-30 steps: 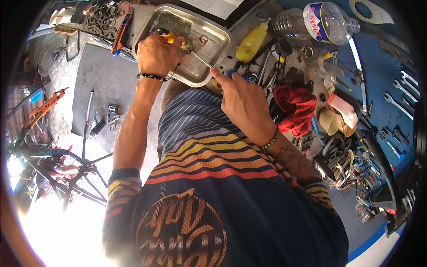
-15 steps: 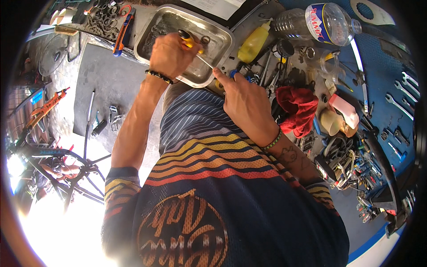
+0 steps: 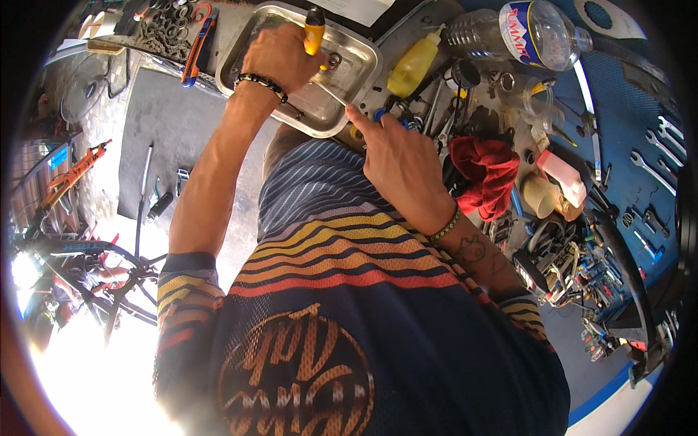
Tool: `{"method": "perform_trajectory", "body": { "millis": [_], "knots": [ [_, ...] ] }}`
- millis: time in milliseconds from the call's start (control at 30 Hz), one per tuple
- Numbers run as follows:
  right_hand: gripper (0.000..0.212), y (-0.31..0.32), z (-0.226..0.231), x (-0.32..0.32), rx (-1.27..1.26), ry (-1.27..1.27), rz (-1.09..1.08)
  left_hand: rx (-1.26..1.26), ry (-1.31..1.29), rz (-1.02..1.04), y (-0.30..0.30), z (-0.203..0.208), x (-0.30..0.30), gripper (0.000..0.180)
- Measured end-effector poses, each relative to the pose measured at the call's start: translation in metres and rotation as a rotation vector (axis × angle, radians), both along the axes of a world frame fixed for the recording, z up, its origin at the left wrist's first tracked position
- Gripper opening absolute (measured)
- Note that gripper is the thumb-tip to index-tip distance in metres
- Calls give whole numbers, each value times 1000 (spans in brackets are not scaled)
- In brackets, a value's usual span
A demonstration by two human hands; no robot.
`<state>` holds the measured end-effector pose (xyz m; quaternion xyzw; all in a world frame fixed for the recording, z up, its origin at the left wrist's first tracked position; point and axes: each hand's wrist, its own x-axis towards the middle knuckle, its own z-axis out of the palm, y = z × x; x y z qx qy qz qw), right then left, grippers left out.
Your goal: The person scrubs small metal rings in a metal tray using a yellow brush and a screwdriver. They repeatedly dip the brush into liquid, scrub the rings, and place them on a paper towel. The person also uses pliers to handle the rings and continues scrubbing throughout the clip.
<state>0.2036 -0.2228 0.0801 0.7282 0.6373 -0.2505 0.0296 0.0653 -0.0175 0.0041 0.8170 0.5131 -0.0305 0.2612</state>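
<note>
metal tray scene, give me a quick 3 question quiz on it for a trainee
1. True or false: the left hand holds a yellow-handled tool over the metal tray.
2. Multiple choice: what lies just right of the right hand on the bench? A) a red rag B) a green bucket C) a white helmet
3. Fill in: the yellow squeeze bottle lies between the tray and the clear plastic ______.

Key
1. True.
2. A, the red rag.
3. Bottle: the clear plastic bottle lies on its side at the top of the bench.
</note>
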Motion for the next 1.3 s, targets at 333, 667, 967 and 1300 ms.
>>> {"method": "perform_trajectory", "body": {
  "millis": [333,667,967,1300],
  "knots": [
    [61,0,2,0,1,26,-23,59,-65,35,-2,-11,-16,49],
    [61,0,0,2,33,35,-14,-16,-130,143,-3,-11,-41,45],
    [61,0,-2,7,90,-29,70,-125,-249,27,7,-5,-49,30],
    [47,28,-2,40,94,-34,140,-472,-456,-287,41,1,-64,26]
  ]
}}
